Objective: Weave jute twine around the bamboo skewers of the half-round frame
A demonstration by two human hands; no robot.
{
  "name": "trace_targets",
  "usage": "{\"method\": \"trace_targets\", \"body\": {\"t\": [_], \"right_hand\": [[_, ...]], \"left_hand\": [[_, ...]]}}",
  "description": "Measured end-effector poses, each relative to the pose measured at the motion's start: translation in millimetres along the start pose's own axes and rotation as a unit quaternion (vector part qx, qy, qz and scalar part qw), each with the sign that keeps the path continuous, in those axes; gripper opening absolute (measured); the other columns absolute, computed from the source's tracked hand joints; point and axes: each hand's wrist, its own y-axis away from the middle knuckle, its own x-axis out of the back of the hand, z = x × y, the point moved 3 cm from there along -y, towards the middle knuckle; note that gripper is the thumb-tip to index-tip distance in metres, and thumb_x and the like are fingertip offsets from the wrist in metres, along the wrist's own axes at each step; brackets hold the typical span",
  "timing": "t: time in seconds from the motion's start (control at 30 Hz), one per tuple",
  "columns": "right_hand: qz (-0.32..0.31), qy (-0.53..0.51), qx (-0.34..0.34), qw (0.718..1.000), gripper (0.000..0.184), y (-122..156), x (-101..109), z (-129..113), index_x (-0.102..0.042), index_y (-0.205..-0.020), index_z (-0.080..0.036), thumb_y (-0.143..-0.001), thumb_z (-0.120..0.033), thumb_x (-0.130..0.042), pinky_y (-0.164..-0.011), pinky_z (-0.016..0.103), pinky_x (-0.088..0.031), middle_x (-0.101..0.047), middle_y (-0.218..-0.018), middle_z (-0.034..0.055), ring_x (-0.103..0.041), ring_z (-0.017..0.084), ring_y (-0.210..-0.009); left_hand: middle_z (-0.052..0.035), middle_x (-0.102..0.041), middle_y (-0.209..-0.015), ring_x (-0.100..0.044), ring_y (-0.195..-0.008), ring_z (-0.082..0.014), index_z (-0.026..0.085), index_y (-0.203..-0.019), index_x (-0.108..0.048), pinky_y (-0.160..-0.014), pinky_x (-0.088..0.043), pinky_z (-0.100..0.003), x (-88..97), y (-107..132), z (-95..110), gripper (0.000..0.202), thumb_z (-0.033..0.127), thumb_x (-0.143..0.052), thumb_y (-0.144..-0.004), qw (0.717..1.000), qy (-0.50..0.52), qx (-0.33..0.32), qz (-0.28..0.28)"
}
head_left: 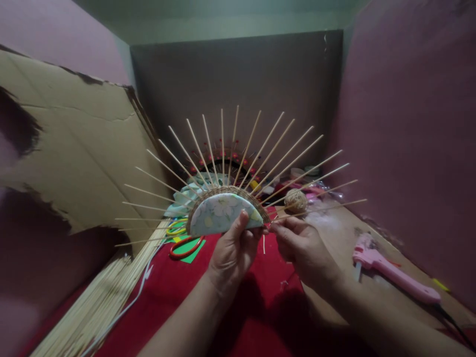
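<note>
My left hand [236,248] grips a half-round piece covered in pale floral fabric [223,213], its thumb pressed on the front near the lower right. A braided brown twine border [197,202] follows the curved edge. Many thin wooden sticks [262,144] fan out from behind that border. My right hand [301,245] is closed in a pinch at the border's lower right corner, close to the lowest stick. What lies between those fingertips looks like the twine's end, but it is too small to be sure. Behind the fan sits a ball of twine [296,201].
A pink glue gun [394,272] with a black cord lies on the cardboard at right. Bundled sticks [100,297] and orange-handled scissors [186,248] lie at left on red cloth [159,302]. Torn cardboard [85,144] leans at left. A red-beaded dark arch [223,163] stands behind.
</note>
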Motion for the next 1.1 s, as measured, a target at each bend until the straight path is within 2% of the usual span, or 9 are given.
{"method": "trace_targets", "body": {"t": [0.17, 0.33, 0.43, 0.5, 0.7, 0.8, 0.97, 1.03, 1.1], "right_hand": [[0.001, -0.003, 0.014, 1.0, 0.019, 1, 1, -2, -0.054, -0.078, -0.019, -0.071, -0.036, -0.057, -0.034, 0.018, -0.018, -0.033, -0.04, -0.0093, -0.025, 0.005, -0.035], [0.007, 0.024, 0.012, 1.0, 0.022, -3, 4, 3, -0.053, -0.071, -0.017, -0.071, -0.039, -0.057, -0.034, 0.018, -0.02, -0.037, -0.042, -0.0079, -0.026, 0.004, -0.036], [-0.016, 0.02, -0.005, 1.0, 0.024, -6, 5, 7, -0.052, -0.07, -0.017, -0.072, -0.04, -0.055, -0.032, 0.018, -0.02, -0.041, -0.043, -0.0067, -0.025, 0.004, -0.033], [-0.043, -0.001, -0.024, 0.999, 0.024, -7, 4, 9, -0.051, -0.069, -0.016, -0.073, -0.04, -0.055, -0.031, 0.019, -0.018, -0.041, -0.043, -0.0065, -0.024, 0.004, -0.032], [-0.074, -0.008, -0.046, 0.996, 0.024, -10, 5, 10, -0.052, -0.072, -0.015, -0.073, -0.039, -0.054, -0.032, 0.018, -0.016, -0.033, -0.042, -0.0087, -0.023, 0.003, -0.032], [-0.051, 0.039, -0.061, 0.996, 0.022, -14, 12, 16, -0.051, -0.073, -0.015, -0.069, -0.036, -0.057, -0.031, 0.017, -0.018, -0.035, -0.043, -0.0088, -0.025, 0.003, -0.032], [-0.024, 0.102, -0.042, 0.994, 0.015, -18, 14, 20, -0.054, -0.075, -0.016, -0.066, -0.028, -0.053, -0.032, 0.017, -0.021, -0.038, -0.042, -0.0082, -0.028, 0.004, -0.033], [-0.036, 0.138, -0.025, 0.989, 0.013, -18, 12, 16, -0.055, -0.069, -0.016, -0.067, -0.028, -0.052, -0.036, 0.019, -0.027, -0.04, -0.043, -0.0066, -0.033, 0.006, -0.036], [-0.073, 0.215, -0.011, 0.974, 0.016, -19, 9, 11, -0.056, -0.067, -0.016, -0.069, -0.031, -0.051, -0.044, 0.022, -0.036, -0.048, -0.048, -0.0032, -0.043, 0.009, -0.043]], "left_hand": [[-0.0008, -0.061, -0.07, -0.055, -0.063, -0.0125, 0.013, -0.075, -0.061, -0.057, -0.045, -0.025, 0.3, 1, 2, 0.008, 0.019, -0.062, -0.069, 1.0, 0.002, -0.003, 0.007], [-0.001, -0.059, -0.068, -0.05, -0.056, -0.0093, 0.014, -0.076, -0.059, -0.052, -0.04, -0.024, -0.1, 3, -3, 0.005, 0.019, -0.059, -0.073, 0.999, 0.018, 0.029, -0.016], [-0.0029, -0.059, -0.073, -0.047, -0.056, -0.0078, 0.014, -0.08, -0.058, -0.052, -0.039, -0.023, 0.0, 4, -6, 0.007, 0.019, -0.055, -0.076, 0.999, 0.013, 0.044, -0.03], [-0.0022, -0.057, -0.07, -0.046, -0.055, -0.0077, 0.014, -0.078, -0.058, -0.051, -0.038, -0.023, 0.6, 4, -6, 0.007, 0.02, -0.055, -0.076, 0.998, 0.011, 0.049, -0.024], [-0.0026, -0.059, -0.063, -0.053, -0.055, -0.0106, 0.013, -0.072, -0.06, -0.049, -0.042, -0.023, 0.9, 4, -4, 0.01, 0.023, -0.058, -0.074, 0.998, 0.003, 0.057, -0.013], [-0.007, -0.063, -0.064, -0.059, -0.06, -0.016, 0.01, -0.072, -0.062, -0.052, -0.047, -0.026, 2.6, 3, -4, 0.017, 0.025, -0.053, -0.077, 0.997, -0.025, 0.071, -0.016], [-0.0142, -0.065, -0.072, -0.063, -0.072, -0.0243, 0.005, -0.079, -0.061, -0.061, -0.05, -0.032, 5.4, 2, -9, 0.03, 0.031, -0.046, -0.082, 0.993, -0.058, 0.1, -0.04], [-0.0144, -0.066, -0.072, -0.063, -0.076, -0.0256, 0.005, -0.078, -0.061, -0.066, -0.05, -0.035, 6.8, 1, -9, 0.029, 0.03, -0.047, -0.081, 0.994, -0.059, 0.087, -0.033], [-0.0136, -0.066, -0.071, -0.063, -0.077, -0.0259, 0.005, -0.077, -0.06, -0.069, -0.05, -0.036, 7.8, 0, -7, 0.026, 0.029, -0.049, -0.08, 0.996, -0.052, 0.068, -0.022]]}}
